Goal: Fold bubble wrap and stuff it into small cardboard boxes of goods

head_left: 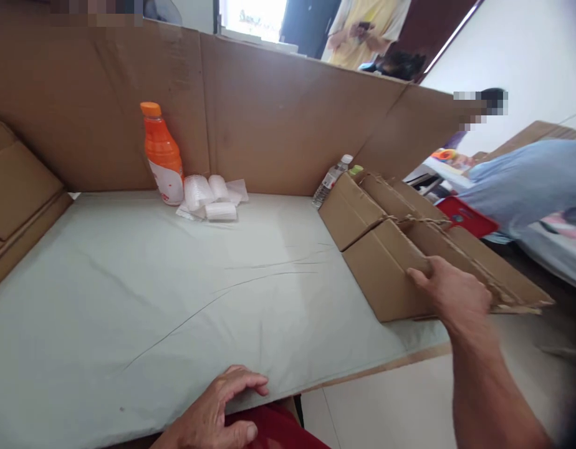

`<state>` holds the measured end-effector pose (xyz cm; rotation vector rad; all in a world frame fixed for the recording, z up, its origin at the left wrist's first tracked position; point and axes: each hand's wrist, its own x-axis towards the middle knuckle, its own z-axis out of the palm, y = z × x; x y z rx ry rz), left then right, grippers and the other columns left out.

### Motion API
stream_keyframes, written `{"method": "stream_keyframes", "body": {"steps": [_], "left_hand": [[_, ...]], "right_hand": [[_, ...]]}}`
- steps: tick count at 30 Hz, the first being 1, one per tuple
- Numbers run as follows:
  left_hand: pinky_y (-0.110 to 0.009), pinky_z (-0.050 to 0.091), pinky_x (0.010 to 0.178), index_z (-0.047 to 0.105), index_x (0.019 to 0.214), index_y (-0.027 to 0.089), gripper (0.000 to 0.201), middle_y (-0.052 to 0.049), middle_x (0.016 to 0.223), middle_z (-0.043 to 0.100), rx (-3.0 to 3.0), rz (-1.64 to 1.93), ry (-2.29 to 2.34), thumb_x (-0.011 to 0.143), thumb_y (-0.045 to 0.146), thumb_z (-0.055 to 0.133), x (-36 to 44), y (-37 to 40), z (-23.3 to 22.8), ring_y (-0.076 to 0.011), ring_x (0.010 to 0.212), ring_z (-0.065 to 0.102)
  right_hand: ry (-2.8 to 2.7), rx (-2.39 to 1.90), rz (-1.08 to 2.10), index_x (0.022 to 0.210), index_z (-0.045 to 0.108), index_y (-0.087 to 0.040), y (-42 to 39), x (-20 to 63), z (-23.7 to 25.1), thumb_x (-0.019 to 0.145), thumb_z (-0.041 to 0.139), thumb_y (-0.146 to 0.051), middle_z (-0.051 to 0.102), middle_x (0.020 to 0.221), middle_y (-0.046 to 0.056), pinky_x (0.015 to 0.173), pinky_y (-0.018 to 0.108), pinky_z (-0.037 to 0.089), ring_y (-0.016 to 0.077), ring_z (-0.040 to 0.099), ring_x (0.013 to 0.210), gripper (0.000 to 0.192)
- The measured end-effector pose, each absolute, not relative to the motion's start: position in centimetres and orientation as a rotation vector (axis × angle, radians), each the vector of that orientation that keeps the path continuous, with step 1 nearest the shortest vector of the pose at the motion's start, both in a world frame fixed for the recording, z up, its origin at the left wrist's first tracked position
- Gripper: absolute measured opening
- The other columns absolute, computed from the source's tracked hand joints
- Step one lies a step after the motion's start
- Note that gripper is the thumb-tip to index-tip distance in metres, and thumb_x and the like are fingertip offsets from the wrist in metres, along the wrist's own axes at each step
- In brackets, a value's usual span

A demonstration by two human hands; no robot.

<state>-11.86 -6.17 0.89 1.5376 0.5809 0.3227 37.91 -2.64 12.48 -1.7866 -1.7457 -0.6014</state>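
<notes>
My right hand point(454, 292) grips the near flap of a brown cardboard box point(379, 249) standing at the right end of the table; my thumb lies on the flap's outer face. On the front edge of the pale grey table sheet point(176, 293) rests my left hand point(220, 408), fingers spread flat and holding nothing. An orange bottle point(163, 154) stands upright at the back, with a pile of white rolled wipes point(211, 197) beside it.
Tall cardboard walls point(269, 106) enclose the back and left of the table. A clear water bottle point(331, 179) leans behind the box. To the right are a red item point(465, 215), a person in a blue sleeve point(526, 181), and other people beyond the wall.
</notes>
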Motion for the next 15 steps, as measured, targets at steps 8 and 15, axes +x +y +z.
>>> {"method": "stream_keyframes", "body": {"steps": [8,15], "left_hand": [[-0.047,0.053,0.106,0.068,0.130,0.031,0.047,-0.010,0.127,0.073,1.635,0.589,0.877,0.085,0.044,0.066,-15.4,-5.7,-1.1,-0.0316,0.121,0.066],[-0.049,0.049,0.110,0.042,0.150,0.026,0.077,-0.016,0.151,0.052,1.433,1.064,1.228,0.082,0.044,0.075,-17.9,-3.9,-1.0,-0.0322,0.130,0.059]], "right_hand": [[-2.019,-2.061,-0.611,0.085,0.072,-0.024,-6.4,27.7,13.7,0.096,0.053,-0.047,0.067,0.067,0.005,0.060,0.035,0.039,0.0218,0.057,0.060,0.031],[-2.453,-1.276,0.109,0.106,0.072,-0.030,-5.2,14.4,16.7,0.099,0.056,-0.036,0.077,0.091,0.003,0.080,0.039,0.052,0.0210,0.068,0.082,0.019]]}}
